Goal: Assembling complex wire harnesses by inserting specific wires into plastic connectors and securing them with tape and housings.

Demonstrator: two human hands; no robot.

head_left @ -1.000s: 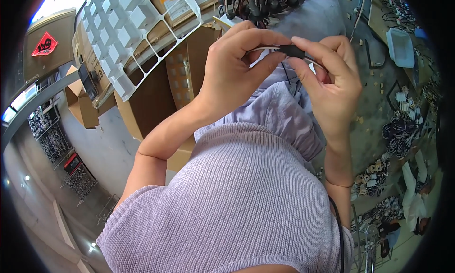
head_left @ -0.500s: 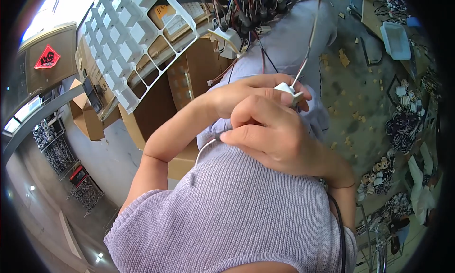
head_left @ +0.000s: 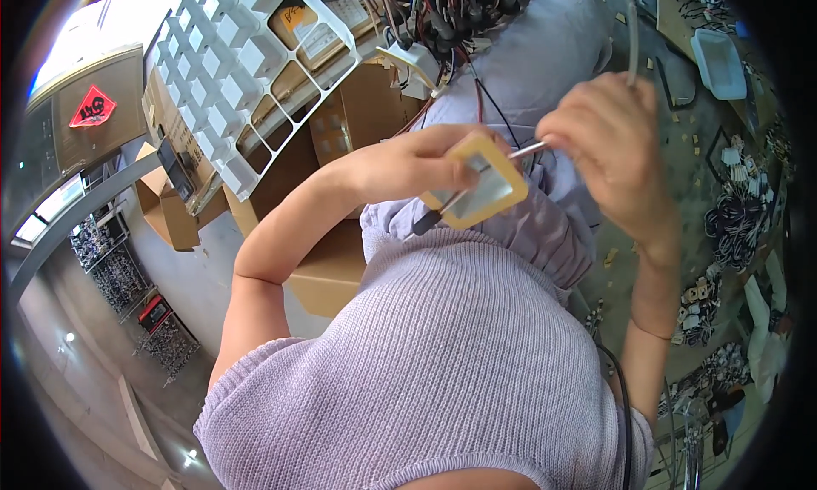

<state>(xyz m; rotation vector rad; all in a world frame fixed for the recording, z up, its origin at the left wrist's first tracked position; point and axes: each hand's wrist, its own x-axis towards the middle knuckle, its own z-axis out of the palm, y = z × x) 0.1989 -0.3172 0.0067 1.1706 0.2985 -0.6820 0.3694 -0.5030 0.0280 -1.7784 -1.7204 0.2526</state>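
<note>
Left hand (head_left: pixel 417 162) grips a yellow-framed tool (head_left: pixel 478 183) — right hand (head_left: pixel 608 149) pinches its tip.

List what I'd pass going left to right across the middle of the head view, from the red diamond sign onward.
Red diamond sign → white grid tray → cardboard box → left hand → yellow-framed square piece → right hand → white plastic bin.

red diamond sign (head_left: pixel 92 107) upper left; brown cartons (head_left: pixel 340 260) below
</note>
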